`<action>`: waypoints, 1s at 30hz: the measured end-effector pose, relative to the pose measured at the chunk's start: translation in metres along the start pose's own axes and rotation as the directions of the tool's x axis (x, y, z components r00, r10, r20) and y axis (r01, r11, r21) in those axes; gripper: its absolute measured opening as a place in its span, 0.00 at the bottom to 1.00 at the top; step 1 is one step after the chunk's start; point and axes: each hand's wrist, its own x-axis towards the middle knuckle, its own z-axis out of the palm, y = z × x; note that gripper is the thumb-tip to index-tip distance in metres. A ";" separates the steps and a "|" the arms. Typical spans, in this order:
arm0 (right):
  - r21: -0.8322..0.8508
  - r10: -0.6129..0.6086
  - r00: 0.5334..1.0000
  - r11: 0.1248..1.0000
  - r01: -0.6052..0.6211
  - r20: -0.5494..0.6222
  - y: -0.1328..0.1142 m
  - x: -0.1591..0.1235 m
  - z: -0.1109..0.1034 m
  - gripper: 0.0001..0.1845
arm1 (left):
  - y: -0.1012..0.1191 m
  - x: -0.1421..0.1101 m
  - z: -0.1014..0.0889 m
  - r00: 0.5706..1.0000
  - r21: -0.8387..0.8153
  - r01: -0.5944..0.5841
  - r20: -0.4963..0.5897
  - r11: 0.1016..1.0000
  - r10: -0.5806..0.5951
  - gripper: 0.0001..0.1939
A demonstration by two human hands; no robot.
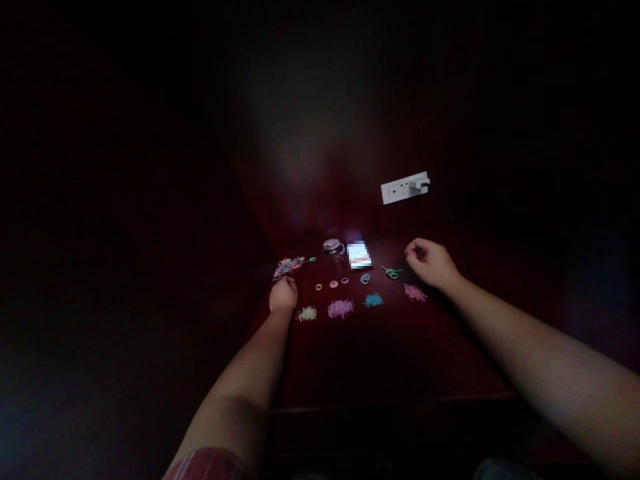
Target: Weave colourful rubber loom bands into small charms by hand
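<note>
My left hand (283, 294) rests at the left of the dark red table, its fingers curled closed beside a mixed pile of small coloured elastic bands (288, 267). Whatever those fingers hold is hidden. Over the right side, my right hand (431, 263) is closed in a pinch, and I cannot make out anything in it. Green-handled scissors (393, 273) lie to its left, and a pile of pink bands (415, 292) lies just below it. Sorted piles run along the front: pale yellow bands (307, 313), purple bands (341, 308) and teal bands (373, 300).
Behind the piles lie a few single bands: a yellow one (319, 287), a pink one (334, 284), a purple one (345, 281) and blue ones (366, 279). A lidded clear jar (333, 250) and a lit phone (359, 255) stand farther back. A socket strip (400, 189) with a plug is on the wall.
</note>
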 end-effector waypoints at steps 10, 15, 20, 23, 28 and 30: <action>0.131 0.109 0.989 0.987 -0.096 -0.096 0.029 0.003 0.007 0.07 | -0.001 0.005 0.004 0.998 -0.032 0.051 -0.019 0.998 -0.052 0.13; 0.139 0.116 0.990 0.985 -0.104 -0.080 0.026 0.003 0.005 0.07 | -0.005 0.005 0.002 0.996 -0.148 -0.072 -0.061 0.986 0.063 0.09; 0.061 0.025 0.998 0.998 -0.022 -0.052 -0.002 -0.004 0.007 0.06 | 0.005 -0.003 -0.011 0.966 -0.327 -0.254 -0.139 0.910 0.219 0.10; 0.047 -0.119 0.992 0.992 0.118 0.041 -0.032 -0.011 0.012 0.05 | 0.028 -0.020 -0.023 0.909 -0.463 -0.416 -0.236 0.783 0.344 0.09; 0.094 -0.273 0.925 0.962 0.257 0.263 -0.094 -0.020 0.032 0.13 | 0.072 -0.059 -0.043 0.744 -0.543 -0.657 -0.351 0.523 0.569 0.04; 0.110 -0.227 0.920 0.973 0.202 0.319 -0.113 -0.023 0.044 0.17 | 0.082 -0.069 -0.046 0.697 -0.567 -0.688 -0.342 0.453 0.630 0.04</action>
